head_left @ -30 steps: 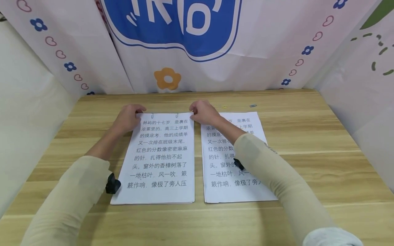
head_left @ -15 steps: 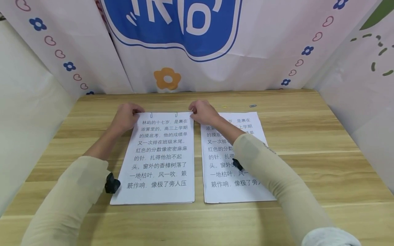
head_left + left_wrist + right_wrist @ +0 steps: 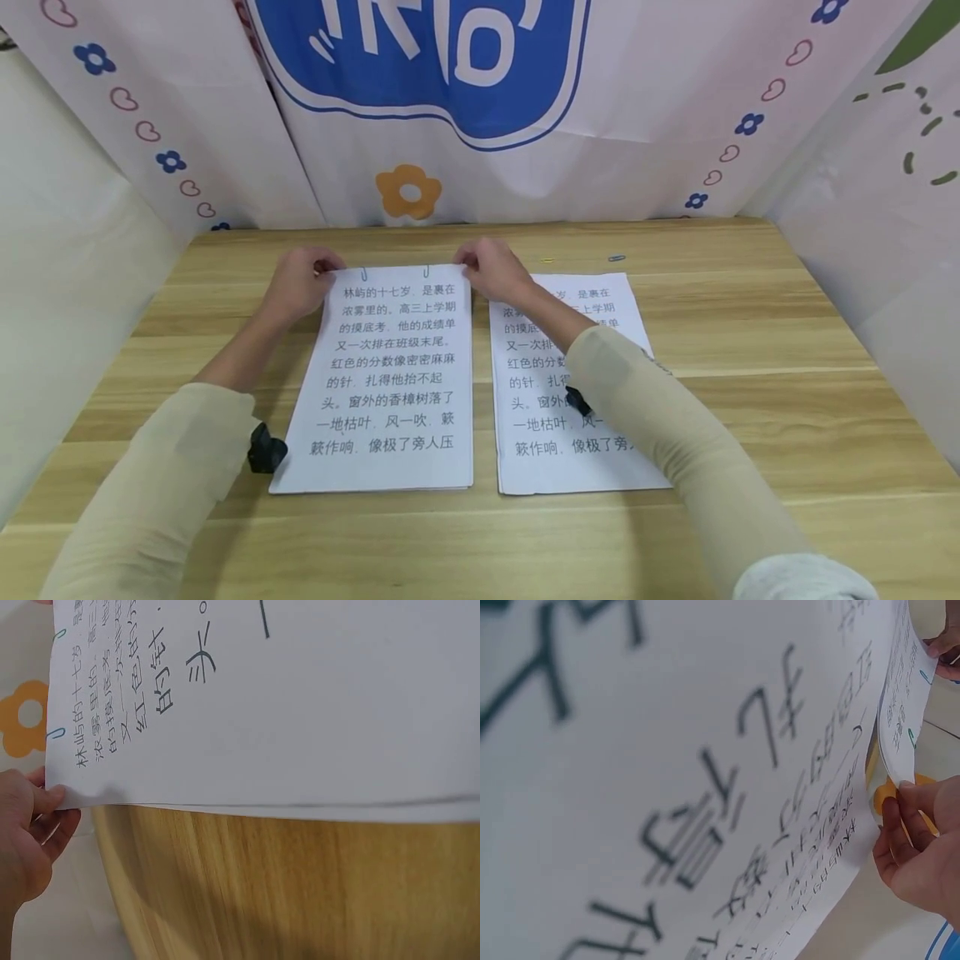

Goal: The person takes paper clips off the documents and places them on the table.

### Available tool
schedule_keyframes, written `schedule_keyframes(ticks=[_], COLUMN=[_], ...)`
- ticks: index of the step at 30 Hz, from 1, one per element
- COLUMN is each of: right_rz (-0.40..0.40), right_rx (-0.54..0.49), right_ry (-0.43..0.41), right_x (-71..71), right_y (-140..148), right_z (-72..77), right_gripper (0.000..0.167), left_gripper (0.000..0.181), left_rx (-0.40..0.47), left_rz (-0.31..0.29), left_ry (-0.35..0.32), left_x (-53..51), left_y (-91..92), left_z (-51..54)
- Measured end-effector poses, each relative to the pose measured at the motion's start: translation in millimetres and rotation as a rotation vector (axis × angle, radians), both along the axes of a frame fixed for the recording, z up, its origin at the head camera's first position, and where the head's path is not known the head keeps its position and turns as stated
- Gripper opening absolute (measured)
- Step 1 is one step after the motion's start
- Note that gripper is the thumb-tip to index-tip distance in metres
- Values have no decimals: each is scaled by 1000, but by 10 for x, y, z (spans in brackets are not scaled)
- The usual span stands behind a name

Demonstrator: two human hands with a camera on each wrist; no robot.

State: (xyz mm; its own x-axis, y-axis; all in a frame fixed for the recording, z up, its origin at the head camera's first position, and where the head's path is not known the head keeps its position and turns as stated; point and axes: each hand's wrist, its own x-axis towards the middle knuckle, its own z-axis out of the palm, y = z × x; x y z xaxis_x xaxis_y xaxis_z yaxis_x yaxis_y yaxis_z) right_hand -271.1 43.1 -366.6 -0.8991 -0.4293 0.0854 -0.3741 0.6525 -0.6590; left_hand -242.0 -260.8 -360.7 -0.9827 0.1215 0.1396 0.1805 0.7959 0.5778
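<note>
A stack of printed paper sheets (image 3: 397,467) lies on the left, with two paper clips, one blue (image 3: 56,733) and one green (image 3: 58,634), on its top edge. My left hand (image 3: 298,282) pinches its upper left corner, thumb on top and fingers beneath, as the left wrist view shows. At the upper right corner, my right hand (image 3: 495,268) pinches the same stack between thumb and fingers. The top edge looks lifted off the table. Beside it on the right lies a second printed stack (image 3: 577,471), partly hidden under my right forearm.
Behind the second stack, a yellow paper clip (image 3: 547,260) and a blue paper clip (image 3: 617,258) lie on the wooden table (image 3: 787,333). A printed white backdrop (image 3: 637,167) rises behind the table's back edge.
Both hands have lifted slightly and moved a little away from me with the left stack's top corners. Its bottom edge has shifted slightly away too. The right stack stays put.
</note>
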Motion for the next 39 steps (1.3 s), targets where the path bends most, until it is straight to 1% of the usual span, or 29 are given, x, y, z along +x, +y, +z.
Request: schedule_keyframes(ticks=[5, 10, 14, 18, 23, 31, 35, 39], right_rz=[3, -2, -8, -22, -41, -80, -91, -89], right_rx=[-47, -88, -113, -135, -183, -249, -279, -294], right_ry=[18, 9, -6, -26, -52, -113, -145, -156], right_x=[0, -1, 8, 16, 10, -4, 2, 4], right_y=[-14, -24, -26, -26, -12, 0, 6, 5], right_z=[7, 11, 24, 27, 13, -38, -36, -27], right_gripper=[21, 20, 18, 18, 16, 14, 14, 14], left_gripper=[26, 21, 17, 16, 20, 26, 25, 22], left_rx=[8, 12, 25, 47, 72, 49, 51, 17], left_rz=[16, 42, 51, 45, 48, 61, 36, 5], left_ry=[-9, -15, 7, 40, 65, 90, 108, 105], left_x=[16, 16, 22, 25, 6, -7, -34, -66], left_y=[-3, -9, 2, 40, 111, 269, 372, 488], left_z=[21, 17, 8, -7, -20, 19, 33, 57])
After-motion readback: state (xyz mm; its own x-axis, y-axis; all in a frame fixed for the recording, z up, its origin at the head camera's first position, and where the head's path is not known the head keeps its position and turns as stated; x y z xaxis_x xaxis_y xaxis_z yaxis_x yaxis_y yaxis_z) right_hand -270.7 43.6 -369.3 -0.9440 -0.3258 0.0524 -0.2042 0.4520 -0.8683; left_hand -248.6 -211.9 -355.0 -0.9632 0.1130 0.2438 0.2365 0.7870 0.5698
